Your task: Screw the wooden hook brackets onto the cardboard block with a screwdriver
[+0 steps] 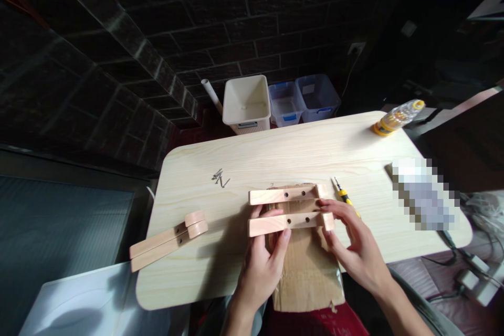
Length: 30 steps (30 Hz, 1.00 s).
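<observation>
Two pale wooden pieces with dark screw holes lie one behind the other over a brown cardboard piece [309,273]. My left hand [264,265] grips the left part of the nearer wooden piece [268,224], thumb in front and fingers behind. At that piece's right end block, my right hand [352,239] pinches with thumb and fingers. The farther wooden piece [262,197] sits just beyond, its right end close to my right fingertips. To the right of it lies a yellow and black screwdriver [344,196]. Several screws [220,177] are loose at the table's middle left.
Two more wooden pieces [157,248] overhang the left edge of the table [177,163]. A clear bottle with yellow parts [398,117] stands at the back right. A blurred-out object [423,197] lies right. Bins [247,100] stand behind the table; cables are at lower right.
</observation>
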{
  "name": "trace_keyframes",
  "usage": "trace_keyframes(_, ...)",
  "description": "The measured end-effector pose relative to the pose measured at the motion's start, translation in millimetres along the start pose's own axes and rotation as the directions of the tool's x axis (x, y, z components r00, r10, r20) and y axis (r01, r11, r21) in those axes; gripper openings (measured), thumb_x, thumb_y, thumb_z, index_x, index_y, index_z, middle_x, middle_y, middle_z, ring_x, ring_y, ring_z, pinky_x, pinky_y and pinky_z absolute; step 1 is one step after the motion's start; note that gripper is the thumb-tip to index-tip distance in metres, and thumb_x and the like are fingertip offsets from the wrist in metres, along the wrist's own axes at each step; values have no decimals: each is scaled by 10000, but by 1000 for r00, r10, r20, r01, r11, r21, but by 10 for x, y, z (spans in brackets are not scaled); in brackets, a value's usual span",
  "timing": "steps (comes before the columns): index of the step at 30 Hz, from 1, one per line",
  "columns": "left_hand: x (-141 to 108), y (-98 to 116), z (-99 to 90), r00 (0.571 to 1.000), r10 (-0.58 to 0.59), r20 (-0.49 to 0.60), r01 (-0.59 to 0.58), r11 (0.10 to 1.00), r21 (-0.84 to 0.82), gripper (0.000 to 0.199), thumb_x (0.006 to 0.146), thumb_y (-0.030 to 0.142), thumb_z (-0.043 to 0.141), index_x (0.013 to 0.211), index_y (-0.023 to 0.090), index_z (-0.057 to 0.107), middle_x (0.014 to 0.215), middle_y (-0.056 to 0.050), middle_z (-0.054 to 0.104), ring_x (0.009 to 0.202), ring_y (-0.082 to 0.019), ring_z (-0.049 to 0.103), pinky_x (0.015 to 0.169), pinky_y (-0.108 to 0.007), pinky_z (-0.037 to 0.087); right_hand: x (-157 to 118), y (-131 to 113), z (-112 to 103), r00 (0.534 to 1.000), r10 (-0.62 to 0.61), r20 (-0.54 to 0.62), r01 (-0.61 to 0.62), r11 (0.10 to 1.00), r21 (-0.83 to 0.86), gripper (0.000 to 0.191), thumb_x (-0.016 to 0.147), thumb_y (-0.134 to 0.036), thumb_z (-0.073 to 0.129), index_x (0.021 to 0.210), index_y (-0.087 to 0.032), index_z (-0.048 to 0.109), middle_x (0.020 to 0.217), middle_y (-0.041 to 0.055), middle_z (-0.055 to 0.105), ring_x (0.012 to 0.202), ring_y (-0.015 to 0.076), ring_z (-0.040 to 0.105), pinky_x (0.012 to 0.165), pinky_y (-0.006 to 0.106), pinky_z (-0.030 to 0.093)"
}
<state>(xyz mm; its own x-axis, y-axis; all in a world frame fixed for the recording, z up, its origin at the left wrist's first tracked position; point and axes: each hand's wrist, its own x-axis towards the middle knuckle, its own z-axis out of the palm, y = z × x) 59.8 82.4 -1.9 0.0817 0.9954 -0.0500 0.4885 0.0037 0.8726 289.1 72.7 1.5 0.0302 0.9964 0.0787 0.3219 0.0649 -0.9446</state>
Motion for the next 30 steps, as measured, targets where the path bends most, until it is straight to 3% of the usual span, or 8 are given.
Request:
trace_keyframes(9,-10,-8,3,1000,-8,0,8,1000,-4,375,1044,397,578,1398,274,556,1596,-126,454,1587,-309,344,1283,-522,384,8,-15,-13,1000,-7,5,7,1000,-1,316,1006,-291,634,1320,-326,639,1438,105,611,1378,300,560,1110,482,510)
trace_keyframes(16,2,37,1,1000,-3,3,3,1000,-21,353,1048,380,579,1387,285,555,1640,-108,409,1532,-289,433,1273,-494,401,7,-7,-28,1000,-25,9,25,999,-29,309,998,-277,636,1304,-319,642,1440,111,613,1391,307,553,1165,517,465)
trace_keyframes(30,22,64,-11,1000,27,-5,-27,1000,-11,373,1036,362,605,1394,279,544,1618,-115,423,1525,-292,431,1279,-507,386,11,-9,-27,1000,-27,10,27,999,-38,346,999,-275,633,1341,-321,625,1429,119,619,1381,316,559,1106,514,523)
